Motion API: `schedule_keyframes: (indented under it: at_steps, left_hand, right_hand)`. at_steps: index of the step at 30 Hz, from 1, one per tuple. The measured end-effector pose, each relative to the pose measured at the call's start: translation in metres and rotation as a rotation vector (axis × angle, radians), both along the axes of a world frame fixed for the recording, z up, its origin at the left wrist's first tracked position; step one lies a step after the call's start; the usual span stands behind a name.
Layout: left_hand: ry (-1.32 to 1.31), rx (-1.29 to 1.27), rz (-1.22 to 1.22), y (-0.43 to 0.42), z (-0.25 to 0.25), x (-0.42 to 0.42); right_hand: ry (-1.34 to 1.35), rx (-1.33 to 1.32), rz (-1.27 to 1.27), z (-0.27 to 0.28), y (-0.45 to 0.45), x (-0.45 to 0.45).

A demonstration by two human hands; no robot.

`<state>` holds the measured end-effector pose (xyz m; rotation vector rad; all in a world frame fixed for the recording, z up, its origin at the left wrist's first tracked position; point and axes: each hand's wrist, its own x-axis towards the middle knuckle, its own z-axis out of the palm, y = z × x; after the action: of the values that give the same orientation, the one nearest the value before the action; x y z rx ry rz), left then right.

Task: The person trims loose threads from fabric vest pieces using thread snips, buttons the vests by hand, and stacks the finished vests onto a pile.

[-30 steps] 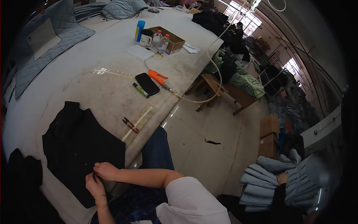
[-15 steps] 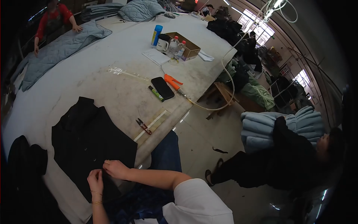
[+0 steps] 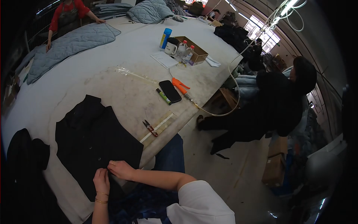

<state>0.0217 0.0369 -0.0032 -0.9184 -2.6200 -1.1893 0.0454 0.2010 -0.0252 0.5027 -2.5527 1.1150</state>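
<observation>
A black garment lies spread at the near edge of a pale counter. The left hand and right hand almost meet, fingers of both pinching its front. Rightward rest red-handled snips; farther up, a green marker, black phone and orange air gun.

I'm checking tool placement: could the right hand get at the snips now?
Probably yes: the snips lie uncovered on the table, and nothing upright stands between them and the right hand, though it's busy at the black garment.
</observation>
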Motion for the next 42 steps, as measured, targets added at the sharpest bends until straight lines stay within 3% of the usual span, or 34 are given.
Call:
schedule_keyframes:
  at_steps: [3, 9, 11, 25, 28, 30, 33, 42]
  left_hand:
    - [0.054, -0.056, 0.028, 0.002, 0.001, 0.004]
    - [-0.182, -0.005, 0.133, 0.001, 0.001, 0.004]
    - [-0.04, 0.035, 0.059, 0.001, 0.0, 0.003]
    - [0.02, -0.021, 0.069, 0.006, -0.003, 0.014]
    - [0.062, -0.036, 0.082, 0.008, -0.004, 0.016]
    - [0.075, -0.038, 0.09, 0.009, -0.003, 0.017]
    - [0.055, -0.032, 0.103, 0.01, -0.003, 0.019]
    - [0.079, -0.015, 0.125, 0.012, -0.001, 0.018]
  right_hand:
    - [-0.035, -0.003, 0.011, 0.004, 0.001, 0.001]
    - [0.013, -0.012, 0.016, 0.004, 0.002, 0.0]
    - [0.013, 0.013, 0.034, 0.005, 0.003, 0.0]
    - [0.046, 0.045, 0.116, 0.005, 0.01, 0.0]
    - [-0.066, -0.009, 0.061, 0.018, 0.009, 0.002]
    - [-0.356, -0.013, -0.015, 0.031, 0.008, 0.002]
    - [-0.462, -0.028, -0.128, 0.046, -0.001, 0.001]
    - [-0.547, -0.012, -0.173, 0.03, 0.002, -0.007]
